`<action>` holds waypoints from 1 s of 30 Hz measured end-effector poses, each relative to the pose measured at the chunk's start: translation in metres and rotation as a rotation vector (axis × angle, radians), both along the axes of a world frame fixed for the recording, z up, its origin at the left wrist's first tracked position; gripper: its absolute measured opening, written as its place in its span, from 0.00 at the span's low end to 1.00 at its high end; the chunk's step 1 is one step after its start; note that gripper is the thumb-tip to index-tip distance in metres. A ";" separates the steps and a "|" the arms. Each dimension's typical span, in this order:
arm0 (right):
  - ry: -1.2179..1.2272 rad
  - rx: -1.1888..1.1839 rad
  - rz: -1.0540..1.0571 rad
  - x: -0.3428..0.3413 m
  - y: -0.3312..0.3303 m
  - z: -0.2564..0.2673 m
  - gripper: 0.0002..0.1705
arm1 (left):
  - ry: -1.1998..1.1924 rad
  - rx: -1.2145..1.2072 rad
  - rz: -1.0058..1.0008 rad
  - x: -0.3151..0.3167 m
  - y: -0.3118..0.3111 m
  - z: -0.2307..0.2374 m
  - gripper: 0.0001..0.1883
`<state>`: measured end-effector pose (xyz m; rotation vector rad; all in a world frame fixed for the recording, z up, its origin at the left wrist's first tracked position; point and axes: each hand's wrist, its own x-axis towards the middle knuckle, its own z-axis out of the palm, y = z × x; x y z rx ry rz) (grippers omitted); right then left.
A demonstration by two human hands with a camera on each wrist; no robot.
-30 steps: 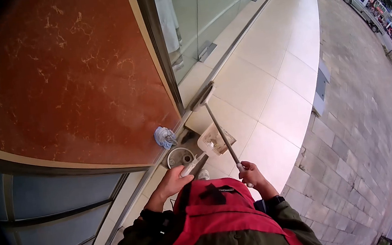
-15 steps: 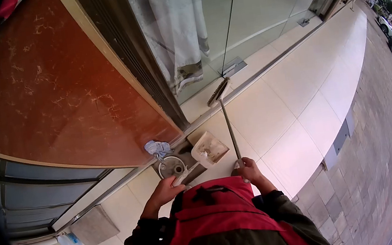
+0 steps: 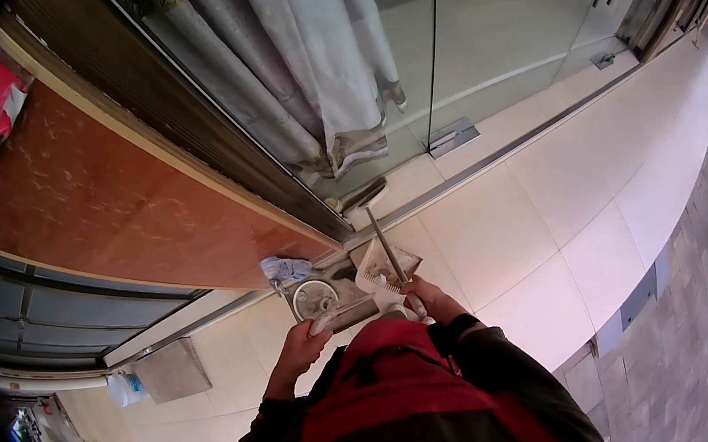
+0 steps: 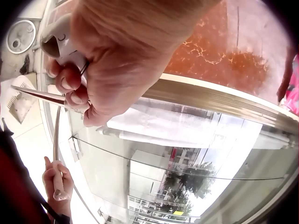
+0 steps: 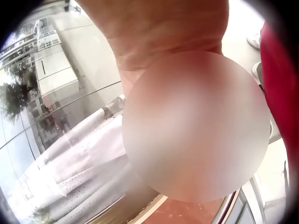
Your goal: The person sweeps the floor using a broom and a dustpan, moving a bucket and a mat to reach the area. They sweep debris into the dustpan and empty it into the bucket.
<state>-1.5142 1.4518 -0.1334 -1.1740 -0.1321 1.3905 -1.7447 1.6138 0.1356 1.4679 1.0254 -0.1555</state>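
In the head view my left hand [image 3: 301, 349] grips the pale handle [image 3: 323, 322] of a dustpan. The dustpan [image 3: 375, 267], with comb teeth along one side and light debris in it, sits low in front of me. My right hand [image 3: 438, 299] holds a broom by its stick [image 3: 387, 250]. The broom head [image 3: 364, 195] lies at the door sill, beside the dark frame post. The left wrist view shows fingers curled round the handle's hollow grey end [image 4: 50, 45]. A blurred disc covers most of my right hand in the right wrist view.
A white-rimmed round basin [image 3: 313, 285] and a crumpled blue-white cloth [image 3: 286, 270] are left of the dustpan. A glass door [image 3: 519, 47] with a curtain [image 3: 333, 63] behind it and a reddish panel [image 3: 130, 215] border the pale tiled ledge [image 3: 520, 262]. Grey paving [image 3: 685, 356] lies right.
The broom head, raised with its bristles showing half a second ago, is now down in the corner by the door post. My head view has turned left, bringing more curtain into sight.
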 end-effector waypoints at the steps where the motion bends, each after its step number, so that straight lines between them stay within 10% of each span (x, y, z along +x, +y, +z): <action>1: 0.103 -0.022 0.042 0.005 -0.004 0.007 0.02 | -0.001 -0.002 0.000 0.003 0.002 0.002 0.12; 3: 0.319 -0.190 0.107 0.016 0.004 0.043 0.05 | 0.008 0.004 -0.021 0.011 0.011 0.006 0.12; 6: -0.122 -0.229 0.256 0.033 -0.006 0.054 0.05 | -0.032 -0.008 -0.037 0.012 0.018 0.001 0.11; 11: -0.182 -0.584 0.247 0.065 -0.008 0.131 0.07 | -0.050 -0.052 -0.008 0.011 0.025 -0.023 0.12; 14: -0.619 -0.500 0.371 0.051 -0.024 0.108 0.09 | -0.062 -0.022 -0.034 0.010 0.031 -0.034 0.12; 23: -0.255 -0.573 0.161 0.056 -0.018 0.178 0.30 | -0.015 0.170 -0.250 0.019 0.040 -0.062 0.18; 27: -0.220 -0.515 0.154 0.110 -0.054 0.136 0.10 | -0.018 0.149 -0.270 0.037 0.039 -0.057 0.19; 30: -0.526 -0.379 0.125 0.157 -0.098 0.146 0.19 | -0.010 0.143 -0.268 0.049 0.035 -0.059 0.19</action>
